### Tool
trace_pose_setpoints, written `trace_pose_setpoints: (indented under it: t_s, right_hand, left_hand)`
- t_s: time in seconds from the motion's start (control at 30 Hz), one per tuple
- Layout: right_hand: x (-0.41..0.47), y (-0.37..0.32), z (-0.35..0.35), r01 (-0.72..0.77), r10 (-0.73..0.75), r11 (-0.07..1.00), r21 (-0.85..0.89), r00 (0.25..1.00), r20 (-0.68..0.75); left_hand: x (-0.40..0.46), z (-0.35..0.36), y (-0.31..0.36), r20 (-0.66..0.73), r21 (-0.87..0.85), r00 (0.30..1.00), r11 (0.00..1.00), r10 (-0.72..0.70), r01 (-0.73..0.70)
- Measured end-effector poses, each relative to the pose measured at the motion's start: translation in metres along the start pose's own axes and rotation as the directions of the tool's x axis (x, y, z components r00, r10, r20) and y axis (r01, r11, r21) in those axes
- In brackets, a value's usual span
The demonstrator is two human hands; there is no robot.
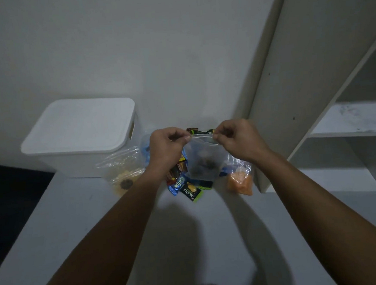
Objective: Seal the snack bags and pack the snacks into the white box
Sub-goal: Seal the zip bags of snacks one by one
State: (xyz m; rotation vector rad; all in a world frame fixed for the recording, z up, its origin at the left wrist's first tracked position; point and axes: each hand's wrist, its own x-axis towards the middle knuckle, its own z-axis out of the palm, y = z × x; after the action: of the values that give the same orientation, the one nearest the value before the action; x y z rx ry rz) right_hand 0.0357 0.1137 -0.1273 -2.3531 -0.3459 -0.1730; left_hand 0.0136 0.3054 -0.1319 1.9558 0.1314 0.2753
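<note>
I have both hands up over the far middle of the white table (211, 240), each pinched on one top corner of a clear zip bag (203, 161). My left hand (167, 147) grips the left end of the zip strip between thumb and fingers, my right hand (238, 138) grips the right end, and the strip is pulled straight between them. The bag hangs below the strip, off the table, with something dark in its bottom; I cannot tell what it is.

Under the hanging bag lies a heap of wrapped snacks (185, 187), among them a blue wrapper and a black and green one. Toward the table's right edge, near the heap, lies a clear bag of orange snacks (240, 182). On the heap's left, another clear bag with yellow contents (123, 173) rests touching the white box (80, 136), which stands at the far left corner against the wall with its lid on. A white shelf unit (337, 120) stands along the right edge.
</note>
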Motion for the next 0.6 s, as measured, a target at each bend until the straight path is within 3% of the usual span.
trace_pose_setpoints:
  t_s: [0.27,0.43,0.6]
  right_hand:
    - [-0.002,-0.003,-0.002,-0.017,0.012,0.997,0.074,0.998,0.069]
    - [0.0,-0.009,-0.006,0.01,-0.035,0.992,0.125,0.979,0.201]
    - [-0.001,-0.011,0.005,0.007,-0.012,0.995,0.1,0.999,0.046]
  left_hand:
    - [0.005,-0.003,0.0,0.065,0.038,0.998,0.999,0.02,-0.023]
    - [0.003,-0.004,0.001,0.167,-0.063,0.985,0.997,0.044,-0.033]
    - [-0.004,0.011,0.004,-0.087,-0.064,0.993,0.996,-0.074,0.069]
